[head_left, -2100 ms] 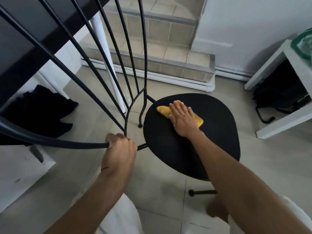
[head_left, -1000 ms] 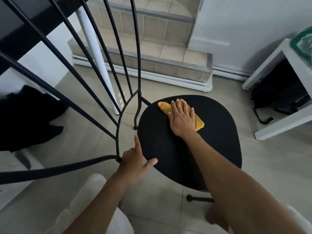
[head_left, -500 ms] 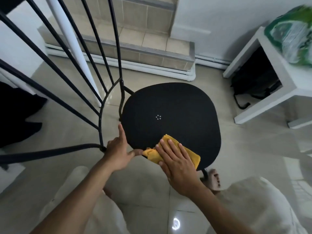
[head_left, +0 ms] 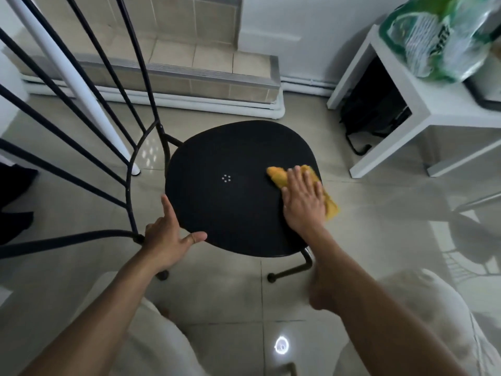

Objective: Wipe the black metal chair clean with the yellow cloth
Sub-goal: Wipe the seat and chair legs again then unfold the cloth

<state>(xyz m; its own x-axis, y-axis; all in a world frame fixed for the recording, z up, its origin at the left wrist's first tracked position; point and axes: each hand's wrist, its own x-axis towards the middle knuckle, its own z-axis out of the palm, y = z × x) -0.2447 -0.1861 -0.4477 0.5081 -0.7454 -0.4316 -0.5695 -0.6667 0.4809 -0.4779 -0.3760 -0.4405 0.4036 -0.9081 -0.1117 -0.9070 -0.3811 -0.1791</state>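
On a pale, glossy tiled floor below a tiled step stands the black metal chair. The right hand lies flat on its round seat with a released grip, straight fingers pressing the folded yellow cloth at the seat's right edge, while the left hand is spread loose, thumb and forefinger touching the near-left rim and clasping nothing. The palm hides much of the cloth, the chair's rod back runs out of frame at top and left, and the print on the green-and-white plastic package on the white table is too blurred to read.
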